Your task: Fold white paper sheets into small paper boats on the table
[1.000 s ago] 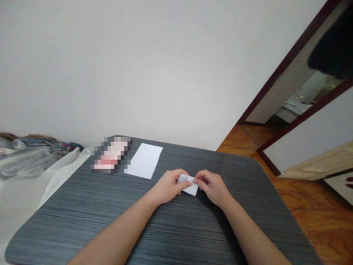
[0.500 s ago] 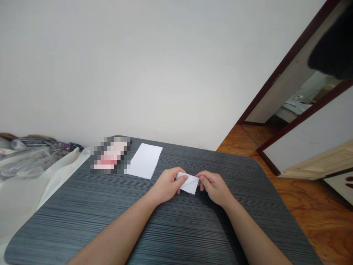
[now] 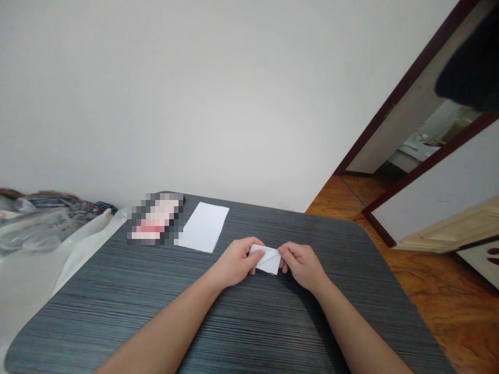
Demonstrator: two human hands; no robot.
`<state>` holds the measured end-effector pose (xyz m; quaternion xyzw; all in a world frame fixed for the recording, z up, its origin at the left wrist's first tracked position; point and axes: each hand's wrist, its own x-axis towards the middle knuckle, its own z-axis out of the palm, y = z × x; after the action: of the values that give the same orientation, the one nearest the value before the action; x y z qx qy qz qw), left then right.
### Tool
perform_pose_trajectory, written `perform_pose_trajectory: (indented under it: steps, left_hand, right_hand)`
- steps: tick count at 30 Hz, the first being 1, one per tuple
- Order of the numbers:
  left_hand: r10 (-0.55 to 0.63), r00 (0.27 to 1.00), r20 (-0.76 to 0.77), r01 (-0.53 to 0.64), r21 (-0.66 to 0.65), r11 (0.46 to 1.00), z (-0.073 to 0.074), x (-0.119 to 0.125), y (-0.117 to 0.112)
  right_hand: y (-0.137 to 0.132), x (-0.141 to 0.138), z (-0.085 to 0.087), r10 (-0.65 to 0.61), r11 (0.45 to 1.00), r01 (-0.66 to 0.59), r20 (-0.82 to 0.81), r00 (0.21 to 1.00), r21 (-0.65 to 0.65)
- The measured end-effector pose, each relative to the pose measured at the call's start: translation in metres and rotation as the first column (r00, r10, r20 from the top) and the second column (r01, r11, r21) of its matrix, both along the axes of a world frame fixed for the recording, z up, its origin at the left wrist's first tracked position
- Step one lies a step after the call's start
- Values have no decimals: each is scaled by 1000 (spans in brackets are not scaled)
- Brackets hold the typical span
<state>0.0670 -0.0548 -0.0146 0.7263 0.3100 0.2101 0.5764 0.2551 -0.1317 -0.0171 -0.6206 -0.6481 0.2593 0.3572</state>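
Note:
A small folded piece of white paper (image 3: 268, 258) sits just above the dark striped table (image 3: 241, 322), held between both hands. My left hand (image 3: 236, 262) pinches its left end with thumb and fingers closed. My right hand (image 3: 301, 265) pinches its right end, fingers curled. A diagonal crease shows on the paper.
A larger white folded sheet (image 3: 204, 227) lies flat farther back on the table, beside a blurred pinkish object (image 3: 155, 219). Bags and cloth (image 3: 42, 223) lie off the table's left edge. Wooden floor (image 3: 448, 291) and a doorway are on the right.
The small paper went from partly covered by my fingers to flatter and more exposed, and my right hand's fingers shifted slightly along its right end.

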Motion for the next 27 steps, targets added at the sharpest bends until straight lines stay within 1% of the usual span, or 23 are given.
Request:
perform_pose_trajectory:
  steps: [6, 12, 15, 18, 21, 27]
  left_hand:
    - [11, 1000, 7, -11, 2, 1000, 1, -2, -1]
    - [16, 1000, 9, -17, 9, 1000, 1, -2, -1]
    - [13, 1000, 12, -13, -2, 1000, -1, -1, 0]
    - [10, 1000, 22, -10, -20, 1000, -2, 0, 1]
    - [9, 999, 32, -8, -28, 1000, -2, -1, 1]
    - [-9, 999, 42, 10, -17, 1000, 0, -1, -1]
  right_hand:
    - [2, 2, -3, 26, 1000, -26, -41, 999, 6]
    - [1, 4, 1, 35, 997, -38, 46, 998, 60]
    - [0, 4, 3, 36, 997, -40, 57, 998, 69]
    - [0, 4, 2, 33, 998, -34, 29, 999, 60]
    - [1, 4, -1, 18, 1000, -17, -33, 999, 27]
    - [2, 4, -4, -25, 999, 21, -124, 992, -31]
